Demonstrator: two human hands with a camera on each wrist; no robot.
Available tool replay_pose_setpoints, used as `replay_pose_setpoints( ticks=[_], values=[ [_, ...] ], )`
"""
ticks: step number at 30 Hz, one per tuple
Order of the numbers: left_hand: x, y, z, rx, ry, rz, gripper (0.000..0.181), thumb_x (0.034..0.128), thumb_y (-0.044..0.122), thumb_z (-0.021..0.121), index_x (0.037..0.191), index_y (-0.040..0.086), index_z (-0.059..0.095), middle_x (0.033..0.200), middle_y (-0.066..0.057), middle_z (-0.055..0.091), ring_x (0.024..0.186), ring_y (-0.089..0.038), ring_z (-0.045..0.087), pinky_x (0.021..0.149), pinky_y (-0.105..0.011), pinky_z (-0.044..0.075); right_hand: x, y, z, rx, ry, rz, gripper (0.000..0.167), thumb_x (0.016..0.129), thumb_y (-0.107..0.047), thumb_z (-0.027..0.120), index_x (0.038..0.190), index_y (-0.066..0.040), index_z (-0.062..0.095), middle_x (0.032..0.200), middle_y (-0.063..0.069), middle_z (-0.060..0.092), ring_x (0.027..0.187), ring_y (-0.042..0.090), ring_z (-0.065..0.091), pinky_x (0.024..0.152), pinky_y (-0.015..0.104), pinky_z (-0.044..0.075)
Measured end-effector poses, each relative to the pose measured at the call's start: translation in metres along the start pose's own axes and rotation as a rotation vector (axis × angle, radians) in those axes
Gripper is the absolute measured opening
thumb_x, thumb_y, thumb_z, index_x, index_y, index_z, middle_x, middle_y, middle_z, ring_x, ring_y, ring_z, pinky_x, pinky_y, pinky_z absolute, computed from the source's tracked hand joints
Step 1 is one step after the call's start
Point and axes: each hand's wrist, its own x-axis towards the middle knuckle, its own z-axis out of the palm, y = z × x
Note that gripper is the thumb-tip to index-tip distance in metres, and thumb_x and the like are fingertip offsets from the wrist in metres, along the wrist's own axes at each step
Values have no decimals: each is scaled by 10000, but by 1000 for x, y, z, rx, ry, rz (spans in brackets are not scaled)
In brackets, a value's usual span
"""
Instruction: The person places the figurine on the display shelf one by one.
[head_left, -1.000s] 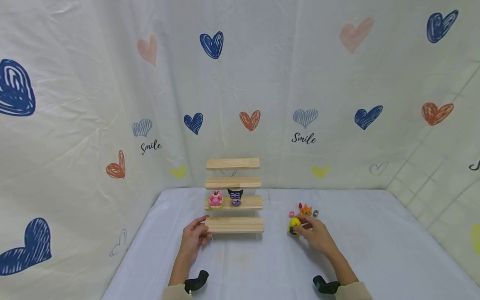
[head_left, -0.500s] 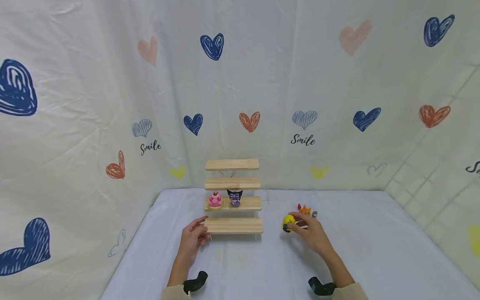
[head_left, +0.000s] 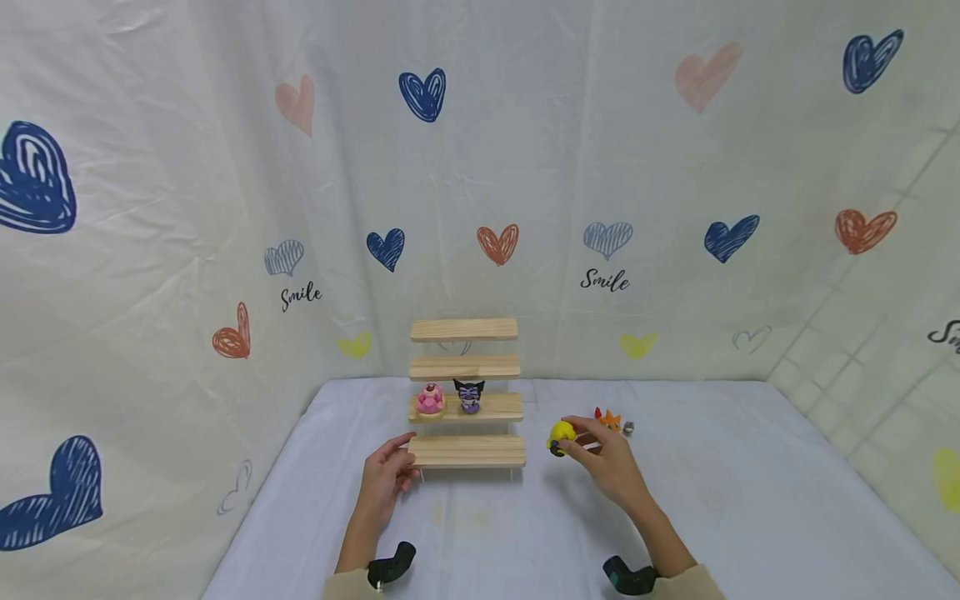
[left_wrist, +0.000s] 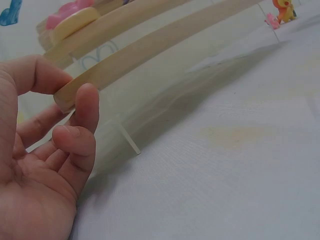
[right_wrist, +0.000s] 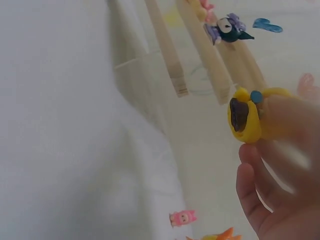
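My right hand (head_left: 613,468) pinches a small yellow figurine (head_left: 561,437) between thumb and fingers, above the table and right of a wooden tiered display shelf (head_left: 467,451). In the right wrist view this yellow figurine (right_wrist: 245,117) shows a dark patch and a blue knob. My left hand (head_left: 381,482) grips the left end of the lowest shelf board (left_wrist: 95,77). On the second board from the bottom sit a pink figurine (head_left: 431,402) and, to its right, a purple figurine (head_left: 470,398) with a black pointed hood.
Behind my right hand stand an orange spiky figurine (head_left: 611,421) with a red tip beside it and a small grey figurine (head_left: 627,428). A small pink figurine (right_wrist: 183,218) shows in the right wrist view. A white cloth (head_left: 480,550) covers the table; a heart-print curtain (head_left: 540,167) hangs behind.
My right hand has lifted the yellow figurine and carried it left, toward the shelf and away from the other figurines. My left hand stays at the shelf's end.
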Motion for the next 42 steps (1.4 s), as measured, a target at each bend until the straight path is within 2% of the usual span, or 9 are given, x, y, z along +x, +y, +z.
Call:
replay_pose_setpoints(
  ticks=[5, 12, 22, 32, 42],
  values=[
    [0, 1, 0, -9, 2, -10, 487, 905, 60, 599, 1392, 58, 595, 845, -35, 640, 604, -123, 589, 477, -203, 426, 3, -8, 5, 16, 19, -31, 415, 929, -260, 746, 1321, -144, 671, 1134, 38, 715, 995, 188, 643, 808, 200, 538],
    [0, 0, -1, -7, -20, 7, 508, 913, 40, 592, 1418, 5, 555, 832, -28, 631, 607, -113, 595, 479, -201, 427, 9, -23, 5, 22, 14, -63, 395, 919, -233, 758, 1299, -151, 685, 1107, 36, 714, 974, 190, 636, 800, 212, 536],
    [-2, 4, 1, -16, -25, -3, 506, 913, 31, 599, 1417, 13, 557, 838, -34, 627, 616, -121, 590, 490, -208, 421, 31, -39, 9, 11, 23, -88, 400, 915, -247, 763, 1299, -160, 693, 1121, 46, 716, 975, 199, 658, 808, 224, 540],
    [-2, 2, -2, 0, -12, -2, 497, 913, 60, 606, 1408, 29, 572, 846, -29, 634, 615, -118, 591, 488, -201, 429, 52, -53, 24, 44, 26, -105, 402, 907, -200, 769, 1291, -103, 700, 1128, 95, 716, 972, 246, 675, 814, 227, 545],
    [-1, 3, -1, -1, -20, -6, 493, 923, 51, 596, 1415, 29, 564, 858, -37, 636, 620, -129, 583, 495, -205, 427, 65, -53, 42, 70, 48, -99, 414, 895, -199, 783, 1286, -89, 704, 1122, 116, 722, 946, 242, 678, 768, 268, 545]
  ],
)
